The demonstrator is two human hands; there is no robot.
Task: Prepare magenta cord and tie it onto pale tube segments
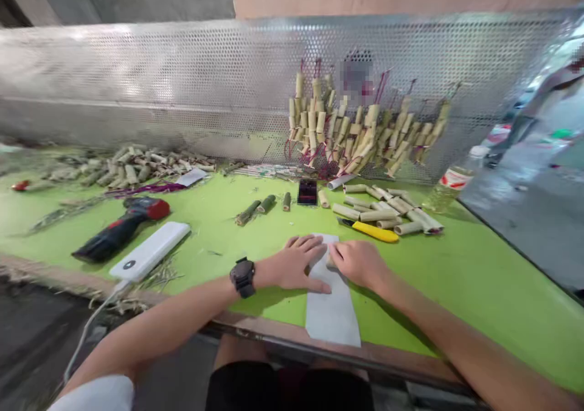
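Note:
A white strip of paper point(335, 320) lies on the green tabletop in front of me, its near end reaching over the table's front edge. My left hand point(303, 265) rests flat across the strip's left side, fingers stretched and thumb spread. Closed on the strip's right side, my right hand point(360, 264) grips a short bamboo piece point(330, 261), mostly hidden by the fingers. Just beyond lies a yellow utility knife point(376, 231) with its blade out. Cut bamboo tubes point(378, 214) are heaped behind the knife.
Left are a cordless drill point(123, 228), a white power bank point(150, 253) with a cable, and a pile of bamboo pieces point(132, 168). Strung bamboo bundles point(319, 119) hang on the perforated metal screen point(182, 82). A bottle point(456, 180) stands at the right edge.

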